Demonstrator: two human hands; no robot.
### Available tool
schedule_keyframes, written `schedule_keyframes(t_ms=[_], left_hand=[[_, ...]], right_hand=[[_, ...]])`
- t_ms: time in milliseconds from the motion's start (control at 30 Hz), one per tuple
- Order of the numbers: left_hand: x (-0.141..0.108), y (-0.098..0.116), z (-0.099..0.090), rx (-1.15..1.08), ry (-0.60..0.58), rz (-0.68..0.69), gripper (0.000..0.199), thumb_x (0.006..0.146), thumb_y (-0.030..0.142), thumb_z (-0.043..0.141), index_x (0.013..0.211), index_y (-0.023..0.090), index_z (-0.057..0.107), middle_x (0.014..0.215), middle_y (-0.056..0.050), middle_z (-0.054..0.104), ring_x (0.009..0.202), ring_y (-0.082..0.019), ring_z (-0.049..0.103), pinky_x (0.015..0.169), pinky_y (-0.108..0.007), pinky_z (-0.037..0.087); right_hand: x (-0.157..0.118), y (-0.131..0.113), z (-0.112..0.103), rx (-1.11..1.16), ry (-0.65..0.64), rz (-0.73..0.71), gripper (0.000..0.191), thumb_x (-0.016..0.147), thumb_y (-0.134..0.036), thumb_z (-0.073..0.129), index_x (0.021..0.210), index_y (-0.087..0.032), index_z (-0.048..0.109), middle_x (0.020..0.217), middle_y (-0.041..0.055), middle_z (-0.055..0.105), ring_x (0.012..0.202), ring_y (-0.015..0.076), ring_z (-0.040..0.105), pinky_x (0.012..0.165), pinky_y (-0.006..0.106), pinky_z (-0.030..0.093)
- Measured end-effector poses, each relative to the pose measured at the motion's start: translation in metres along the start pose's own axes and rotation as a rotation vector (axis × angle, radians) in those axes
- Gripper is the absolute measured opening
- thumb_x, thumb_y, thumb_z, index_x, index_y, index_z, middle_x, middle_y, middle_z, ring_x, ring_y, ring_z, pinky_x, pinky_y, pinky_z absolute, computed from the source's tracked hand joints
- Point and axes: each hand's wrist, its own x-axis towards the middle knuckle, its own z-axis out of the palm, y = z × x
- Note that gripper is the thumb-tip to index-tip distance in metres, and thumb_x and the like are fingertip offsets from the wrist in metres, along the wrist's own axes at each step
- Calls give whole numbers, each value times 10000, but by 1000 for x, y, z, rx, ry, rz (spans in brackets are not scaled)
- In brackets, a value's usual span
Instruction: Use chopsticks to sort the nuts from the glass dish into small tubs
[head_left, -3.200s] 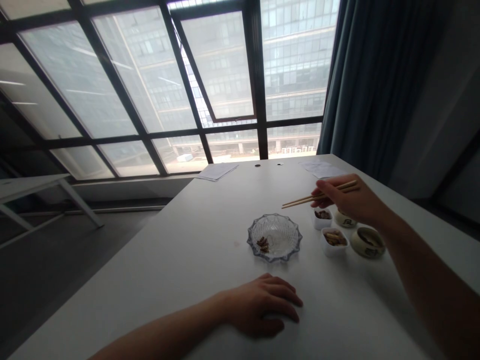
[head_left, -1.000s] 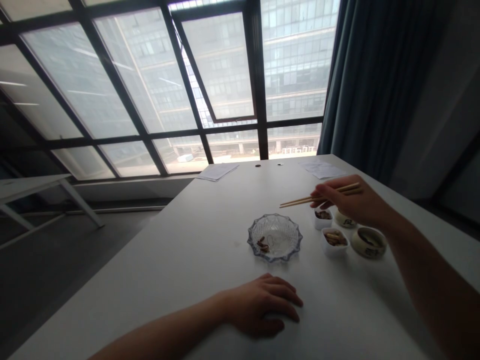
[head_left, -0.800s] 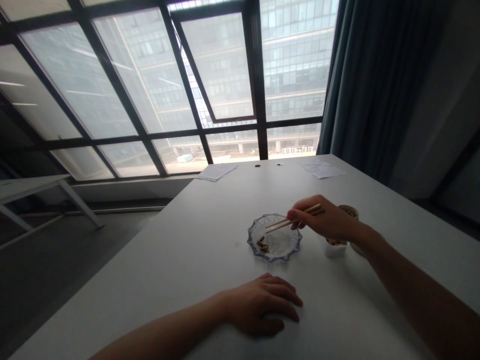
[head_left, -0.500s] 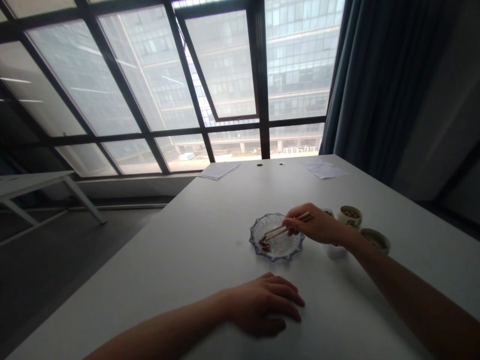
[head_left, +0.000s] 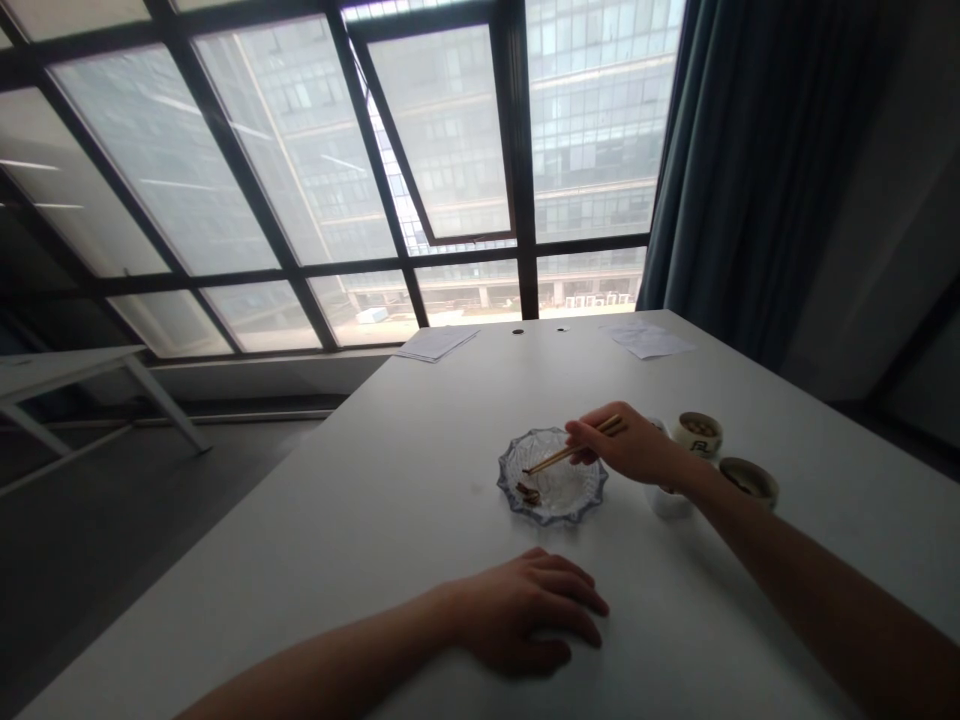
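My right hand [head_left: 626, 443] grips a pair of chopsticks [head_left: 559, 457], their tips close together over the left part of a clear glass dish [head_left: 553, 515] with a scalloped rim. A few small brown pieces [head_left: 529, 494] lie in the dish, just below the tips. A tiny dark bit shows at the tips, too small to name. My left hand [head_left: 536, 612] rests on the table in front of the dish, fingers spread, holding nothing. Beside my right wrist are a patterned cup [head_left: 699, 436], a second cup [head_left: 750, 482] and a clear container [head_left: 667, 503], partly hidden by the hand.
The white table [head_left: 390, 480] reaches toward the windows. Papers lie at its far left [head_left: 436, 344] and far right [head_left: 652, 340]. Another white table [head_left: 67, 365] stands at the left, and a dark blue curtain [head_left: 735, 180] hangs at the right.
The chopstick tips have come together and lifted slightly off the brown pieces. My left hand has stayed in place.
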Motion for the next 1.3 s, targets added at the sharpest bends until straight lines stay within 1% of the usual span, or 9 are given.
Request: schedule_keyframes(t_ms=[133,267,400,600,767,933,1033,1200,1300], left_hand=[[0,1,-1,4,-2,-11,357,959,317,618,1308,251,644,1442,-74,657,1396,-259,563,1230,-386,370],[1,3,-2,6,5,-5,353,957,317,617,1299,236,650,1434,-75,663,1390,-255,568,1225,-371,374],[1,3,-1,2,18,-6,342,960,312,613,1291,238,653,1432,-69,664,1385,-245,573,1223,-363,371],[0,2,-1,-2,7,-18,357,949,313,631,1300,252,646,1440,-65,657,1390,-248,567,1220,-372,376],[1,3,-2,1,-9,-25,359,952,302,626,1308,260,640,1449,-65,650,1397,-251,563,1231,-378,369],[1,3,-3,-7,-12,-25,362,949,302,625,1308,259,644,1449,-75,651,1395,-262,567,1230,-390,374],[1,2,-2,-5,-5,-18,361,948,305,626,1304,250,650,1446,-75,654,1391,-263,569,1226,-387,380],[1,1,-1,0,-7,-17,365,954,312,619,1312,250,648,1441,-76,657,1398,-265,562,1226,-394,379],[1,1,-1,-4,-15,-13,374,952,312,617,1320,254,642,1447,-82,651,1403,-270,558,1227,-405,376]], right_hand=[[-10,-17,-28,-26,100,-5,547,947,-656,654,927,-133,814,882,133,825,788,264,806,716,387,665],[-27,-29,-70,-55,347,107,530,881,-704,705,927,-187,815,913,141,828,800,305,810,713,455,678],[-44,-30,-106,-99,580,165,521,857,-713,726,840,-198,802,833,173,812,777,334,804,746,508,669],[-48,-12,-126,-178,559,255,453,890,-665,716,775,-234,792,809,166,808,751,359,793,752,570,649],[-42,-9,-122,-147,512,257,457,899,-634,733,868,-182,799,843,195,808,763,345,800,704,495,669],[-40,-22,-106,-110,540,141,502,862,-689,738,875,-192,802,876,161,817,777,323,807,685,445,681],[-35,-29,-83,-34,392,79,506,869,-692,726,897,-194,812,863,133,818,776,307,808,673,422,679],[-21,-33,-28,-2,59,17,538,953,-669,631,940,-160,807,866,115,818,773,250,796,692,364,647],[-14,-27,-3,4,-21,16,535,954,-653,640,894,-145,796,804,104,808,739,240,789,655,331,621]])
